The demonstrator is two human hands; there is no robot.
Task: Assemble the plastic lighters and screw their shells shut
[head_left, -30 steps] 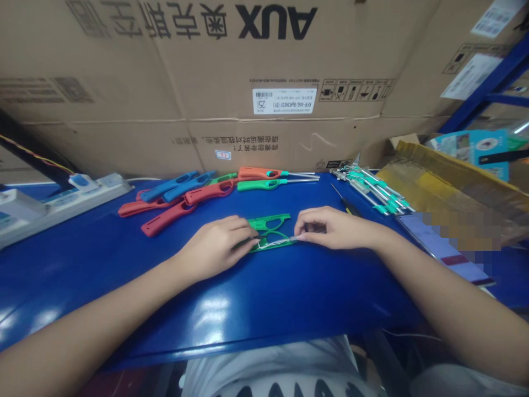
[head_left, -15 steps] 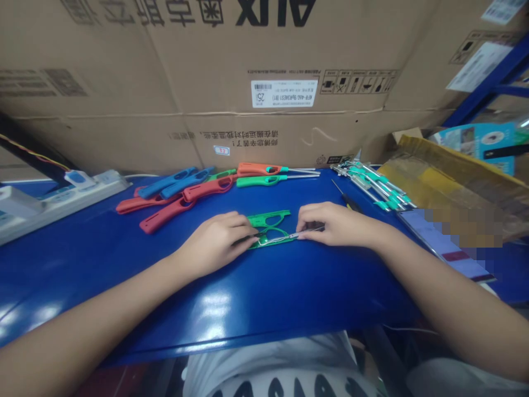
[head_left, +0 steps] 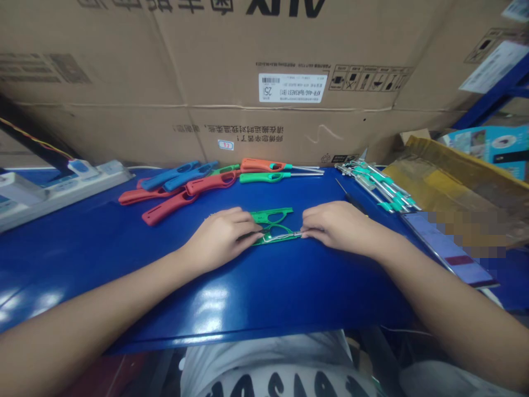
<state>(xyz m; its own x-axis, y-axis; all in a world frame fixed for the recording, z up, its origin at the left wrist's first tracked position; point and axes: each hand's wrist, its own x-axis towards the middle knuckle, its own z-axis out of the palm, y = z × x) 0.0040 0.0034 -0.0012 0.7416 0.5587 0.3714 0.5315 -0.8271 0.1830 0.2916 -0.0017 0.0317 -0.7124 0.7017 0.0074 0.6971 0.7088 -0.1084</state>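
Two green lighter casing halves lie in front of me: one behind (head_left: 273,214), and a nearer one (head_left: 283,239) between my hands. A thin pale wire (head_left: 276,237) runs along the nearer half towards a slim metal tube (head_left: 298,234) at its right end. My left hand (head_left: 227,234) is closed at the left end, its thumb and fingers pinching a small dark part (head_left: 264,231), mostly hidden. My right hand (head_left: 334,223) is closed in a pinch on the metal tube, most of which its fingers cover.
Assembled-looking red, blue, orange and green lighter bodies (head_left: 169,209) lie at the back left. Metal tubes with teal pieces (head_left: 382,190) are piled at the back right, near a screwdriver (head_left: 342,187). A phone (head_left: 450,248), yellow-taped carton (head_left: 463,187) and power strip (head_left: 103,179) flank them.
The view has shifted slightly. My right hand has turned a little, so the tube end that showed beyond its fingers is now hidden. The left hand keeps its pinch.
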